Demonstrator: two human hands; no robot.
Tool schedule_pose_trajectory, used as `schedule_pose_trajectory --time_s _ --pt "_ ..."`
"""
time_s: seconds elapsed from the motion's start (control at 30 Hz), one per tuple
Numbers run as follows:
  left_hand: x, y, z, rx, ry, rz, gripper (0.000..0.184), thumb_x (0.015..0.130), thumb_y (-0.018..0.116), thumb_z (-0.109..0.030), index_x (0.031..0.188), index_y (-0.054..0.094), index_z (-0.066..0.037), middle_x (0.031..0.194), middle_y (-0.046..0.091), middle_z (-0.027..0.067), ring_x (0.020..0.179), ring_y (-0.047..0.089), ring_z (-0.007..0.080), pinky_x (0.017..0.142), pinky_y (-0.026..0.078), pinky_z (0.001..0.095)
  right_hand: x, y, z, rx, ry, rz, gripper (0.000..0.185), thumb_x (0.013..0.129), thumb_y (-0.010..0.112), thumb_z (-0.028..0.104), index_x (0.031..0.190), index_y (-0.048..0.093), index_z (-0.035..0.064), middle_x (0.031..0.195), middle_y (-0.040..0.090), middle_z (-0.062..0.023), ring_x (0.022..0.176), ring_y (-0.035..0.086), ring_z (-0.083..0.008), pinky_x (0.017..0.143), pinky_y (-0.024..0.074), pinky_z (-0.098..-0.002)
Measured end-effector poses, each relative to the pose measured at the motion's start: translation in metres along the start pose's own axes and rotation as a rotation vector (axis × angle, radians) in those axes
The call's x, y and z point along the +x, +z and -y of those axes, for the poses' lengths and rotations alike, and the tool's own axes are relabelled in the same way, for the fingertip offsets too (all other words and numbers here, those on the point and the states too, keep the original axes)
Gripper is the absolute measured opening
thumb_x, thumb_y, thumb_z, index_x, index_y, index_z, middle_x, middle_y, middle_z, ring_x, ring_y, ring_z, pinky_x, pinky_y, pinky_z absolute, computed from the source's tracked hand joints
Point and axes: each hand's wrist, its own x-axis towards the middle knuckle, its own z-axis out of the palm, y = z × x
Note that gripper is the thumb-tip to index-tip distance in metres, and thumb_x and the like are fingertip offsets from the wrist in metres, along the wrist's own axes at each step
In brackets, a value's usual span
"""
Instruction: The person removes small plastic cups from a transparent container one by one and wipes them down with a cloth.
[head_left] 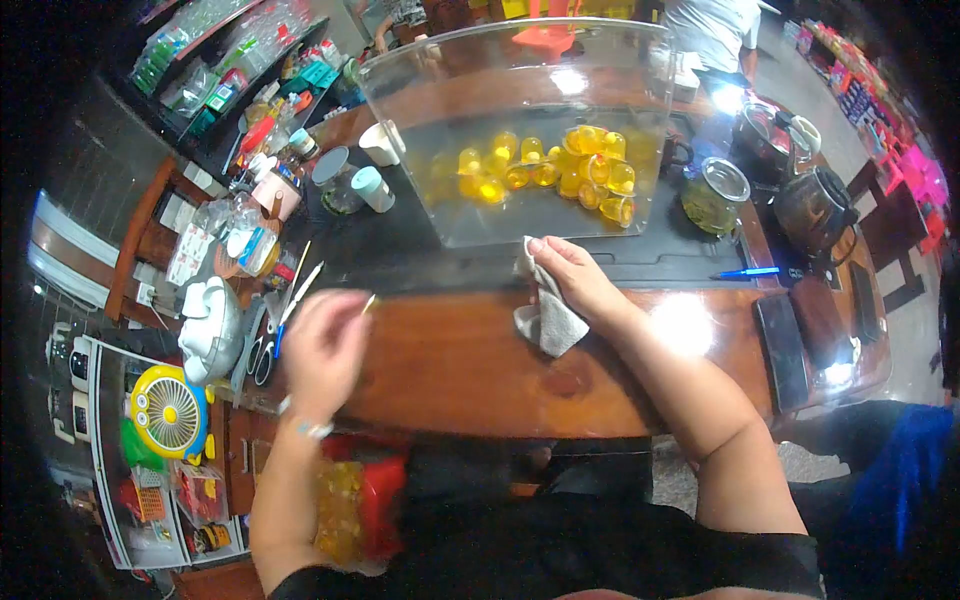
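A grey cloth (551,318) hangs from my right hand (578,283), pinched between thumb and fingers just in front of a clear plastic box (520,70). Inside the box are several yellow, see-through capsules (592,170), loosely heaped to the right with others further left. My left hand (328,345), blurred by motion, is over the left part of the wooden table with its fingers curled. A small pale yellow tip shows at its fingers; what it belongs to cannot be made out. Scissors (264,358) lie just left of this hand.
A blue pen (748,272), a dark phone (781,350) and a glass teapot (815,210) are on the right. Jars, a lidded cup (373,188) and a white device (210,330) crowd the left. A yellow fan (170,415) stands below; another person (712,35) is behind.
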Motion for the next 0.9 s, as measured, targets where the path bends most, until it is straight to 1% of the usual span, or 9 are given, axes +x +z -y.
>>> schedule_pose_trajectory --time_s 0.1,0.17,0.23,0.33,0.47,0.6,0.7,0.73,0.9 --pt "0.063 0.093 -0.001 -0.129 0.076 0.214 0.035 0.080 0.061 -0.007 0.115 0.057 -0.003 0.110 0.058 0.0146 0.087 0.063 0.0274 0.078 0.050 0.0331 -0.004 0.003 0.006 0.047 0.004 0.007 0.032 0.094 0.051 0.036 0.093 0.056 0.0044 0.078 0.055 -0.0021 0.066 0.053 -0.0110 0.059 0.0464 -0.0270" --pt "0.101 0.161 0.017 0.044 0.179 0.092 0.039 0.081 0.061 -0.007 0.119 0.054 -0.003 0.117 0.054 0.0151 0.081 0.063 0.0243 0.075 0.051 0.0323 -0.003 0.000 0.007 0.105 0.001 0.035 0.028 0.096 0.048 0.035 0.095 0.057 0.0082 0.079 0.057 0.0001 0.065 0.055 -0.0092 0.060 0.0469 -0.0243" --pt "0.127 0.198 0.016 0.310 0.158 0.010 0.036 0.082 0.058 -0.012 0.117 0.054 -0.004 0.118 0.052 0.0179 0.085 0.062 0.0337 0.078 0.051 0.0416 -0.002 -0.003 0.010 0.122 0.010 0.033 0.033 0.096 0.045 0.039 0.095 0.057 0.0074 0.077 0.059 -0.0027 0.065 0.057 -0.0121 0.061 0.0478 -0.0262" --pt "0.146 0.218 0.021 0.471 0.011 0.267 0.029 0.083 0.055 -0.015 0.111 0.056 -0.005 0.111 0.053 0.0182 0.092 0.060 0.0374 0.079 0.049 0.0464 0.000 -0.009 0.013 0.280 0.089 0.014 0.039 0.097 0.042 0.043 0.096 0.057 0.0069 0.073 0.059 -0.0058 0.064 0.058 -0.0158 0.060 0.0485 -0.0281" --pt "0.142 0.218 0.034 0.448 0.081 0.117 0.016 0.084 0.050 -0.012 0.095 0.056 -0.001 0.105 0.052 0.0218 0.085 0.061 0.0397 0.072 0.051 0.0464 0.005 -0.015 0.008 0.511 0.108 -0.091 0.044 0.094 0.042 0.047 0.095 0.059 0.0068 0.072 0.061 -0.0086 0.065 0.061 -0.0204 0.062 0.0509 -0.0315" --pt "0.131 0.209 0.027 0.475 -0.057 0.228 0.028 0.082 0.058 -0.013 0.108 0.056 -0.004 0.107 0.053 0.0170 0.094 0.059 0.0364 0.079 0.049 0.0449 0.008 -0.017 0.006 0.700 0.047 -0.092 0.036 0.092 0.046 0.037 0.097 0.059 0.0046 0.079 0.062 -0.0100 0.073 0.063 -0.0224 0.070 0.0519 -0.0352" --pt "0.117 0.194 0.012 0.280 0.013 0.103 0.032 0.079 0.061 -0.014 0.108 0.054 -0.003 0.109 0.053 0.0172 0.094 0.058 0.0385 0.080 0.048 0.0450 0.008 -0.020 0.005 0.753 0.021 -0.114 0.030 0.091 0.046 0.029 0.097 0.059 0.0030 0.081 0.062 -0.0109 0.075 0.062 -0.0222 0.070 0.0516 -0.0354" --pt "0.111 0.197 0.009 0.246 0.148 -0.139 0.026 0.086 0.059 -0.019 0.107 0.054 -0.005 0.098 0.057 0.0125 0.075 0.060 0.0305 0.069 0.050 0.0410 0.012 -0.023 -0.001 0.733 0.008 -0.145 0.030 0.091 0.045 0.029 0.097 0.059 0.0029 0.081 0.062 -0.0109 0.075 0.062 -0.0220 0.070 0.0516 -0.0351" --pt "0.080 0.196 -0.030 -1.393 -0.824 0.255 0.033 0.097 0.043 -0.040 0.093 0.056 -0.011 0.072 0.053 0.0004 0.048 0.039 0.0070 0.040 0.032 0.0209 0.006 -0.015 0.009 0.519 -0.179 -0.158 0.020 0.091 0.049 0.017 0.107 0.053 0.0053 0.090 0.061 -0.0082 0.074 0.062 -0.0194 0.067 0.0515 -0.0296"
